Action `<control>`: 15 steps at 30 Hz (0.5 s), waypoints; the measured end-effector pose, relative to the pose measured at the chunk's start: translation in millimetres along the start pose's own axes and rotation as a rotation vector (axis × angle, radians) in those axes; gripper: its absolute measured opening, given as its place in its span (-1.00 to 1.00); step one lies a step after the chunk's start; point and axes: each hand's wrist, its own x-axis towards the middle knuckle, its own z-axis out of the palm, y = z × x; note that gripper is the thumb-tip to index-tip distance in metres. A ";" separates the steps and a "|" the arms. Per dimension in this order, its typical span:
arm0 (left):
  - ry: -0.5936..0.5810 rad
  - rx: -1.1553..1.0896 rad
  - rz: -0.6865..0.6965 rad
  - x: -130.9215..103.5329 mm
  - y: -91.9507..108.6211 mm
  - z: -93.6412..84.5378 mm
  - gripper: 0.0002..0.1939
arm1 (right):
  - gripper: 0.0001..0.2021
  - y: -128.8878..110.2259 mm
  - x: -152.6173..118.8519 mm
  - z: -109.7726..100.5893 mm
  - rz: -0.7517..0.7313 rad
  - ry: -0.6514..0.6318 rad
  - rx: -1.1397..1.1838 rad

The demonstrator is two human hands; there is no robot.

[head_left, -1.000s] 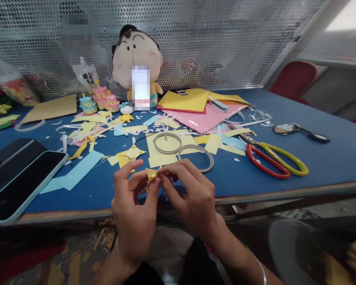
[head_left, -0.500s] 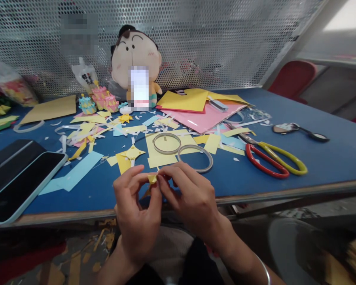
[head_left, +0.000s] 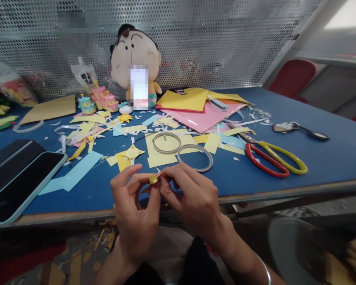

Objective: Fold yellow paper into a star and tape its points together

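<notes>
A small folded piece of yellow paper (head_left: pixel 153 179) is pinched between the thumb and fingers of my left hand (head_left: pixel 136 206). My right hand (head_left: pixel 192 194) grips the right end of the same piece, thumb against forefinger. A thin pale tip sticks up where the fingertips meet; the rest of that end is hidden. Just beyond my hands lies a yellow paper star shape (head_left: pixel 133 152) with a white strip. Two rolls of narrow tape (head_left: pixel 166 143) rest on pale yellow paper sheets (head_left: pixel 154 160) ahead of my right hand.
Red-and-yellow-handled scissors (head_left: pixel 273 162) lie at the right. A phone (head_left: pixel 26 186) and blue paper strips (head_left: pixel 83 170) are at the left. Paper scraps cover the middle. Behind stand a plush doll (head_left: pixel 135 51), small paper cakes (head_left: pixel 99 98) and coloured sheets (head_left: pixel 184 99) before a perforated metal panel.
My right hand has shifted slightly to the right, and a thin pale tip shows more clearly above the fingertips. My left hand still pinches the folded paper.
</notes>
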 end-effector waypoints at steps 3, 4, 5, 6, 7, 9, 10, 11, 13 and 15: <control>0.001 -0.031 0.032 1.2 -1.1 0.9 -0.56 | -0.85 0.1 0.2 0.5 0.005 0.018 0.030; -0.001 -0.043 0.038 1.6 -1.6 1.2 -0.55 | -0.85 0.2 0.4 0.7 0.012 0.020 0.043; -0.004 -0.047 0.041 1.8 -2.1 1.4 -0.54 | -0.86 0.5 0.6 1.0 0.024 0.020 0.059; -0.005 -0.043 0.036 1.8 -2.5 1.4 -0.54 | -0.86 0.8 0.9 1.2 0.039 0.018 0.076; -0.005 -0.036 0.035 1.8 -2.9 1.3 -0.54 | -0.86 1.1 1.2 1.4 0.054 0.018 0.096; -0.005 -0.025 0.027 1.4 -3.4 0.7 -0.54 | -0.87 1.6 1.9 1.5 0.087 0.019 0.136; -0.007 -0.025 0.019 1.2 -3.5 0.3 -0.54 | -0.87 1.7 2.4 1.3 0.105 0.020 0.154; -0.009 -0.027 0.015 1.0 -3.7 -0.2 -0.54 | -0.88 1.8 2.8 0.9 0.122 0.023 0.168; -0.011 -0.025 0.010 1.0 -3.9 -1.2 -0.53 | -0.88 1.5 3.8 -0.3 0.152 0.023 0.186; -0.009 -0.020 0.012 1.3 -4.0 -2.1 -0.53 | -0.88 0.9 4.5 -1.7 0.168 0.024 0.206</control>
